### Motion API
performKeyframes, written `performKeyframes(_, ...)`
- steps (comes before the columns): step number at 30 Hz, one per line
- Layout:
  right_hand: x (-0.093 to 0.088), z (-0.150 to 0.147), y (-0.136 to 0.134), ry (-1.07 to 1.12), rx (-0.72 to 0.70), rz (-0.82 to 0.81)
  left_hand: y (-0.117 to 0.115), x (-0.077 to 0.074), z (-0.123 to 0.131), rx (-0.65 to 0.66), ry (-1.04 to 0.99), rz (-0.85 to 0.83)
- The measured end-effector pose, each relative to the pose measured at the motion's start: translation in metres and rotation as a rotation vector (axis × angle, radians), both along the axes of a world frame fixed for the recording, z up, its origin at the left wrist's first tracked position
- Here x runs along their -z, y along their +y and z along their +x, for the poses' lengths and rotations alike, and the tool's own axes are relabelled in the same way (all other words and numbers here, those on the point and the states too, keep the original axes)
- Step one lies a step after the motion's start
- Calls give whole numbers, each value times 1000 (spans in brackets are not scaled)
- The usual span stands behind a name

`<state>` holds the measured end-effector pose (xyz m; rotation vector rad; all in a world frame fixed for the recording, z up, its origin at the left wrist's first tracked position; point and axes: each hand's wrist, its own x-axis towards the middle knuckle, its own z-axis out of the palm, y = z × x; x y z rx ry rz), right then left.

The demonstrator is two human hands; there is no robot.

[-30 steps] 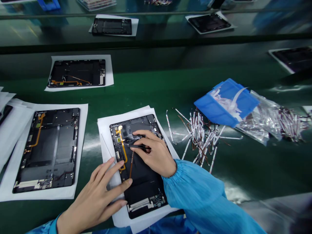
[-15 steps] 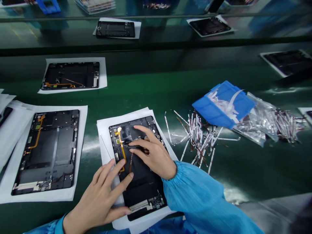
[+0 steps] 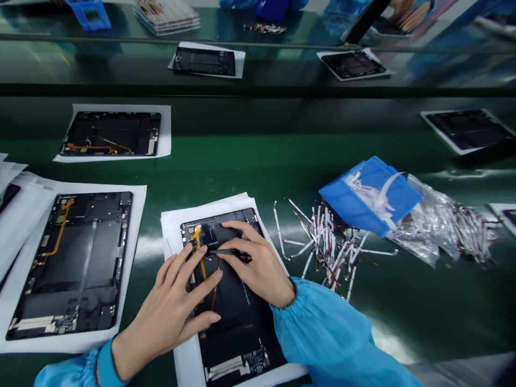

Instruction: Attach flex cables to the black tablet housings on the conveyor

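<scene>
Black tweezers [image 3: 228, 251] pinched in the right hand [image 3: 260, 263], over an open tablet housing [image 3: 237, 333] on a white paper sheet [image 3: 171, 226], near the front edge of the green tabletop [image 3: 242, 156].
Left hand [image 3: 171, 306] spread on the housing, apparently steadying it, beside an orange flex cable [image 3: 197, 242]. Five more housings on sheets; one blue tray [image 3: 373, 196], one clear plastic bag [image 3: 431, 220], a loose pile of adhesive strips [image 3: 328, 242].

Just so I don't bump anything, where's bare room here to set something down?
Bare green bench lies above the tablet housing, between the far paper sheet and the blue tray, and below the white strips, beside the blue sleeve. It's crowded around the left hand and right hand.
</scene>
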<state>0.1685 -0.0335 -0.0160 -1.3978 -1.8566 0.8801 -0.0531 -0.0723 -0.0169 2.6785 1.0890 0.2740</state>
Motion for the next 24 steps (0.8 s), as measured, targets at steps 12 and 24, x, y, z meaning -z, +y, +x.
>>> performKeyframes(12,8,0,-2,2,4,49,-1,-1,5,-37,-64,-6)
performKeyframes(24,4,0,-2,102,116,132,9,2,7,-96,-26,-8)
